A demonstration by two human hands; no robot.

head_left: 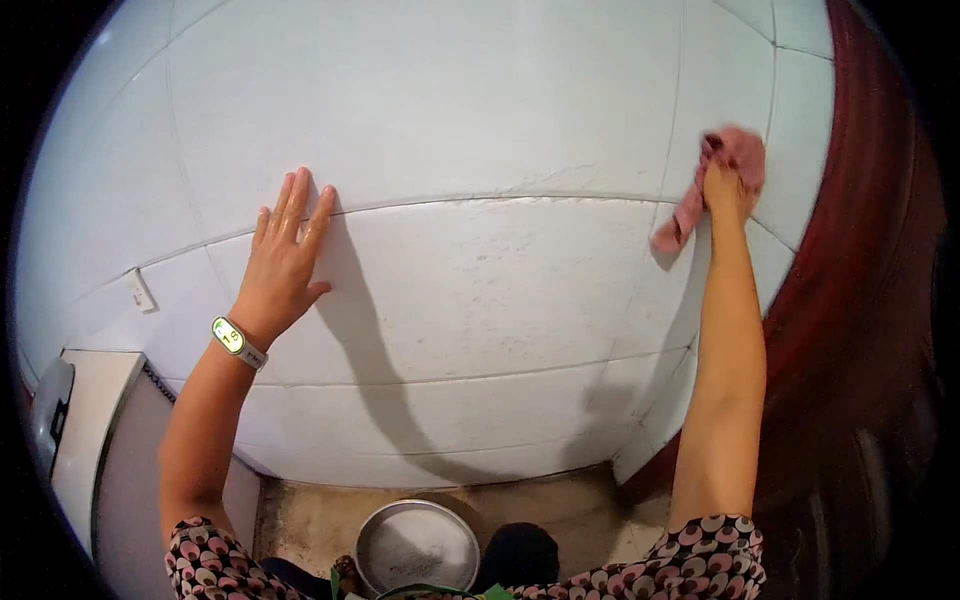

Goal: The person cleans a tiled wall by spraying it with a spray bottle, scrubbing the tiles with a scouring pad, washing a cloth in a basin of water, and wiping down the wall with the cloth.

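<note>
My left hand (pixel 281 258) lies flat against the white tiled wall (pixel 480 110), fingers stretched and slightly spread, holding nothing. A smartwatch (pixel 229 336) with a lit screen is on that wrist. At the right, my right hand (pixel 730 192) grips a pink cloth (pixel 738 150) and presses it on the wall near the corner. One end of the cloth hangs down to the left of the hand. The right fingers are partly covered by the cloth. Dark specks and scuffs mark the wall between my hands, around a horizontal tile joint.
Below, a round metal basin (pixel 418 545) with greyish contents stands on the brown floor (pixel 310 510) by my legs. A wall socket or switch (pixel 140 290) is at the left, above a light cabinet (pixel 100 385). Dark red wood (pixel 850 240) edges the right side.
</note>
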